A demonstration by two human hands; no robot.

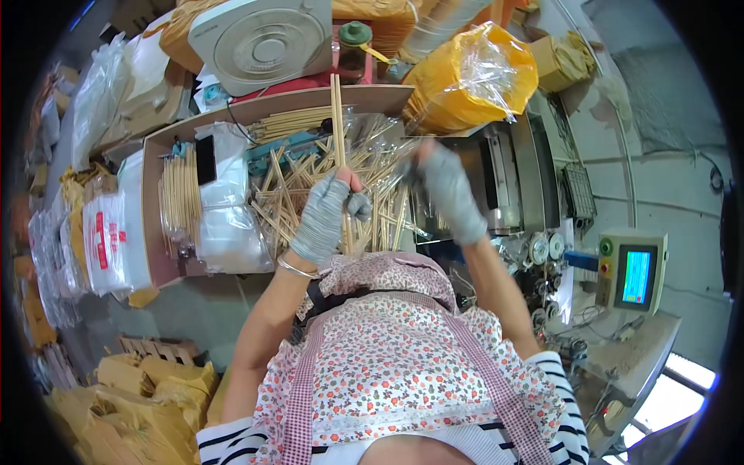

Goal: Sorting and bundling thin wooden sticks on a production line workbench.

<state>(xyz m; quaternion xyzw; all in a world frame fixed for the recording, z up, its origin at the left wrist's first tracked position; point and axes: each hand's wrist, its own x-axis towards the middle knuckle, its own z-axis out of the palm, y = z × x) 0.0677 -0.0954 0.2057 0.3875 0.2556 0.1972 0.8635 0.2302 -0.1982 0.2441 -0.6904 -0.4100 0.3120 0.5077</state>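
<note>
My left hand (322,215), in a grey glove with bare fingertips, is closed round a few long wooden chopsticks (337,124) that point away from me. My right hand (448,186), gloved in grey too, is over the right end of the pile beside a metal machine. Motion smears its fingers, so I cannot make out whether it holds anything. Below both hands lies a jumbled heap of chopsticks (283,198), many apparently in clear plastic sleeves. Clear plastic film (380,128) lies at the back of the heap.
A cardboard-sided tray (155,256) surrounds the heap, bundled chopsticks (180,194), plastic bags (225,225) and a black phone (205,159). Behind stand a box fan (267,50), a green-lidded jar (355,54) and a yellow sack (434,85). A control panel (637,275) stands right of the metal machine (511,182).
</note>
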